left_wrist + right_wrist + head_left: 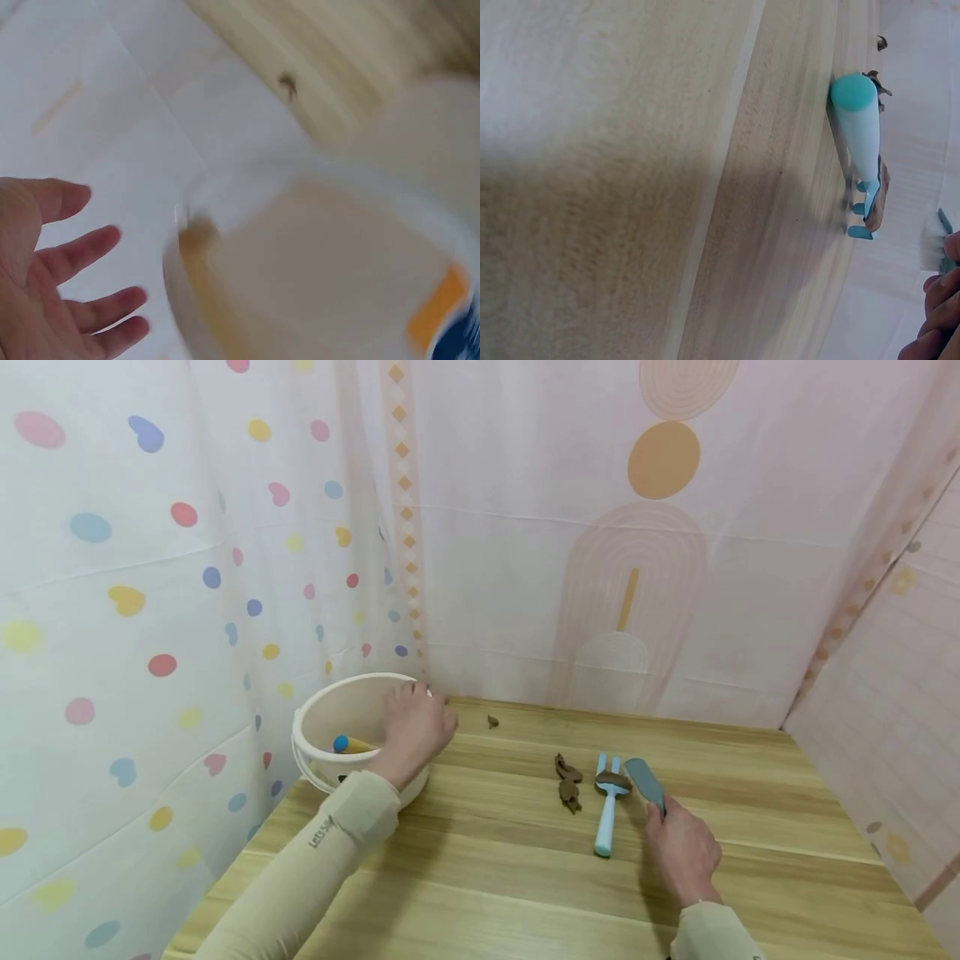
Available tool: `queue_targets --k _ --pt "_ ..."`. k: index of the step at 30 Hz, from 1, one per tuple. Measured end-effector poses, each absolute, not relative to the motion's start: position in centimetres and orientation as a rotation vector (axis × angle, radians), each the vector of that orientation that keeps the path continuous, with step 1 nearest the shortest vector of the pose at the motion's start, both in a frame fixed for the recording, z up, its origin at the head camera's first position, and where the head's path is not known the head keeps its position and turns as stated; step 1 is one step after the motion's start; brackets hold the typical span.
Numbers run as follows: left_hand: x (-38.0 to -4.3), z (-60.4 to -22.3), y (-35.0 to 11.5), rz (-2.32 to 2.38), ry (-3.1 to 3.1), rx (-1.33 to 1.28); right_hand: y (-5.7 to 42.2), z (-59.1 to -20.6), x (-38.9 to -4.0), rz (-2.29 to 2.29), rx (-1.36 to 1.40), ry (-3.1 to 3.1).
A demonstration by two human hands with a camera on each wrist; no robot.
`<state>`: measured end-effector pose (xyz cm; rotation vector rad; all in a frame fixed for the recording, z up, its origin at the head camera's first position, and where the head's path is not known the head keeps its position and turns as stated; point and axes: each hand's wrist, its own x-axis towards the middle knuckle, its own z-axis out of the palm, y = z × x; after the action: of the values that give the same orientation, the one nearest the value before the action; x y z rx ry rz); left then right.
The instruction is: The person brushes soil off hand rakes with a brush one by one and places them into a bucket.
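Observation:
My left hand (416,727) is over the right side of a white bucket (302,718), its fingers apart and holding nothing. In the left wrist view those spread fingers (82,251) are beside the blurred bucket. Inside the bucket lies a yellow stick-like thing with a blue end (341,743). My right hand (686,847) grips a small blue-grey trowel (645,781), blade pointing away from me; its handle is hidden in the hand. Just left of it, a light blue toy garden fork (606,822) lies on the table, a brown dry leaf (611,779) across its tines.
More curled brown leaves (569,783) lie left of the fork, and a small brown scrap (492,722) is near the table's back edge. The wooden table (480,885) meets a patterned curtain (487,593) at the back and a dotted one on the left.

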<state>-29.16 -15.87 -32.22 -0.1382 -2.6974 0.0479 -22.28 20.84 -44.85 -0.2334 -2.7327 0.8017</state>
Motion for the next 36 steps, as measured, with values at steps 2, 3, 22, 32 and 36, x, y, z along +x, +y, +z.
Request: queue_targets --k 2,3,22,32,36 --pt "-28.7 -33.2 -14.6 -0.001 -2.685 -0.172 20.8 -45.0 -22.3 0.796 -0.236 -2.729" --pt "-28.5 -33.8 -14.0 -0.023 -2.683 -0.188 20.8 -45.1 -22.4 0.792 -0.239 -2.731" --pt "-27.6 -43.1 -1.9 -0.148 -2.886 -0.462 22.5 -44.8 -23.2 0.761 -0.253 -2.734" --pt "-27.9 -45.0 3.4 -0.058 -2.916 -0.491 23.9 -44.4 -23.6 0.747 -0.274 -2.767" --pt "-27.9 -45.8 5.4 -0.002 -2.987 -0.438 24.0 -44.5 -23.5 0.749 -0.265 -2.774"
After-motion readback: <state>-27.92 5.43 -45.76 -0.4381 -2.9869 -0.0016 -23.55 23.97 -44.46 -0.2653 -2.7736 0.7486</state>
